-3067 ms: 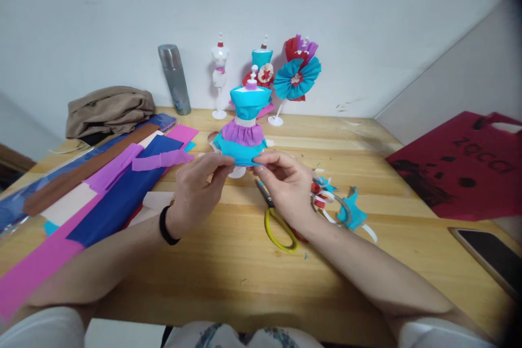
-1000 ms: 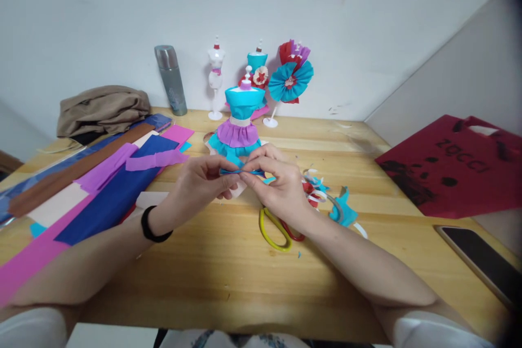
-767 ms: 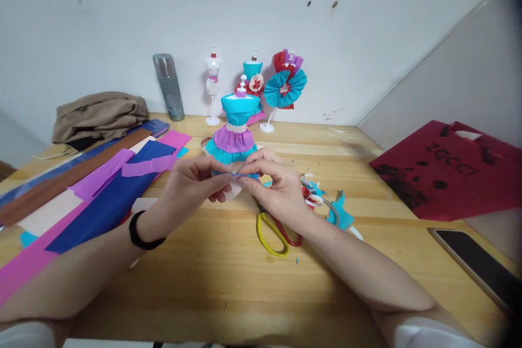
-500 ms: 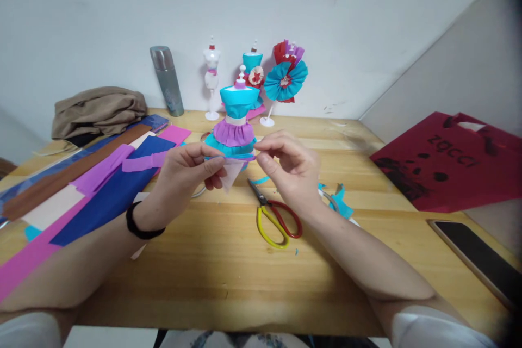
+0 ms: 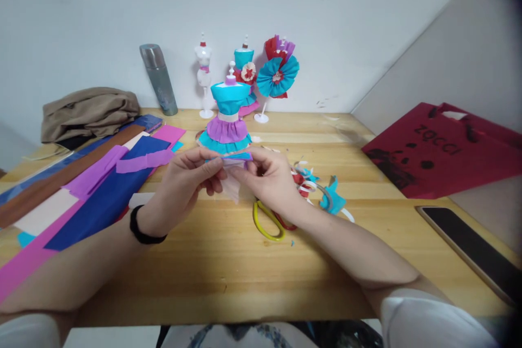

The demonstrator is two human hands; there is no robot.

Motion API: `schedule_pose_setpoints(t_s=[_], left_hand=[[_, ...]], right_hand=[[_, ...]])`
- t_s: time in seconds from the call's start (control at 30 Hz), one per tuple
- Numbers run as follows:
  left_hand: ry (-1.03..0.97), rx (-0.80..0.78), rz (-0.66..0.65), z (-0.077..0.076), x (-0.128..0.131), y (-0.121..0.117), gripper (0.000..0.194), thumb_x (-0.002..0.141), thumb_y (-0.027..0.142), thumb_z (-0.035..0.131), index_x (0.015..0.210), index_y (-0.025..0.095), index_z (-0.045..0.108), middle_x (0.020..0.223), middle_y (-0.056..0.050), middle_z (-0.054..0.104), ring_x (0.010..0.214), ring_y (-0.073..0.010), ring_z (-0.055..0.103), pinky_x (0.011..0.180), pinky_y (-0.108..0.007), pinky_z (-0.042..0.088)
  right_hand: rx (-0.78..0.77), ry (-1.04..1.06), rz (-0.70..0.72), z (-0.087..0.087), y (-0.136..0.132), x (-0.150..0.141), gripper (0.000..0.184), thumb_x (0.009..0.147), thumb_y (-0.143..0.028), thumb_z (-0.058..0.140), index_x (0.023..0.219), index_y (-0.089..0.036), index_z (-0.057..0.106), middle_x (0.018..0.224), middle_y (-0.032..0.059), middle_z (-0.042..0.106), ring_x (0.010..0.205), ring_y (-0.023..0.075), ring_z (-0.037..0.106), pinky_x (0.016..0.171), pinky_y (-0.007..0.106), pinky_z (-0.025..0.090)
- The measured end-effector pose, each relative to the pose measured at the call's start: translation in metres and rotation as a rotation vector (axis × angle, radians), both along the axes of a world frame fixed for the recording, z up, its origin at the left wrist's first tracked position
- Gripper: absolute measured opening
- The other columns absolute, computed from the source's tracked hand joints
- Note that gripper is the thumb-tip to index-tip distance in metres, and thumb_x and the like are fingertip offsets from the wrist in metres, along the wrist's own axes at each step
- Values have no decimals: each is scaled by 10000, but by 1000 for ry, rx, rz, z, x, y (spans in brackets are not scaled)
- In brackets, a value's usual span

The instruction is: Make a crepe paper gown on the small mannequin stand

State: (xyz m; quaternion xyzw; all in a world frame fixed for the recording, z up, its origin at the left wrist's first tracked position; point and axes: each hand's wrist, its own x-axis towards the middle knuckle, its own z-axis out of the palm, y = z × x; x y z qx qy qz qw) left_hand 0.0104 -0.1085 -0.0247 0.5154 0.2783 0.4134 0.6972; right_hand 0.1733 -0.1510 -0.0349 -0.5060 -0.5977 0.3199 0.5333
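My left hand [image 5: 185, 182] pinches the left end of a narrow purple and blue strip [image 5: 242, 156], which looks like crepe paper. My right hand [image 5: 269, 179] is closed on the strip's right side, thumb against a thin whitish piece [image 5: 231, 187] that hangs below it. Just behind my fingers stands a small dress form [image 5: 230, 98] in a turquoise top and a tiered purple and turquoise skirt; its lower part is hidden. Scissors with yellow and red handles [image 5: 267, 222] lie under my right hand, their blades covered by it.
Left of me lie coloured paper sheets [image 5: 101, 201] and a brown cloth [image 5: 89, 111]. A flask [image 5: 159, 79], a bare form [image 5: 203, 65] and a turquoise paper flower [image 5: 278, 77] line the wall. Paper scraps [image 5: 332, 196], a red bag [image 5: 440, 152] and a phone [image 5: 465, 244] are rightward.
My right hand has moved left, closer to my left hand, and now grips the strip and the whitish piece. It covers the scissors' blades. The view has shifted slightly.
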Motion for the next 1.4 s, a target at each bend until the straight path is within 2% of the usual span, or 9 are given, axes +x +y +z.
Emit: schedule_pose_setpoints(t_s=[0.13,0.37,0.5,0.6,0.73,0.9,1.0,1.17,1.4], left_hand=[[27,-115,-43,2,-1,0,247,700,286,828,707,134,634,583,20,643,407,-57,536,368,-134,386],[38,-268,-145,1,-4,11,263,730,293,805,684,142,594,582,20,616,417,-45,512,365,-123,366],[75,-261,-250,2,-8,17,411,807,546,674,723,148,615,673,-46,680,450,-96,561,400,-187,419],[133,-169,-310,7,-13,22,559,798,705,552,679,160,597,566,-40,620,392,-114,513,378,-220,376],[291,74,-170,16,-18,23,450,782,536,667,572,155,552,458,14,477,384,-67,380,375,-192,254],[391,285,-118,19,-15,16,229,686,303,809,825,155,704,770,-13,651,669,-116,562,581,-198,437],[290,245,-149,11,-11,14,319,671,324,835,927,167,726,873,-38,699,759,-156,626,670,-239,490],[195,193,-50,-6,-6,14,285,681,371,833,817,143,728,749,-31,690,647,-137,599,582,-229,459],[106,105,29,-4,-5,10,317,627,385,865,736,133,706,703,-13,672,591,-106,556,538,-210,435]], right_hand=[[4,-64,10,-2,6,8,344,795,-392,649,561,-187,501,526,-83,242,522,72,246,518,262,186],[-115,-100,104,4,14,20,246,721,-308,652,559,-187,513,482,-95,237,477,64,215,489,268,142],[-237,112,182,6,16,22,261,665,-348,709,564,-186,530,466,-85,351,454,62,273,473,256,163],[-320,294,222,8,16,22,260,624,-338,729,543,-189,533,429,-94,346,408,46,213,442,254,118],[-353,425,261,8,17,22,282,616,-306,749,510,-200,509,389,-104,306,381,41,192,429,256,91],[-370,402,254,4,17,19,276,599,-297,751,492,-189,520,384,-99,333,374,34,196,421,251,80],[-390,360,250,1,15,15,260,586,-296,757,504,-178,540,398,-101,342,382,30,189,424,245,76],[-389,301,269,0,11,9,257,588,-325,788,530,-179,585,444,-77,412,430,51,263,439,234,158],[-396,257,303,2,8,5,354,608,-326,784,461,-201,487,447,-67,390,471,80,329,487,249,238]])
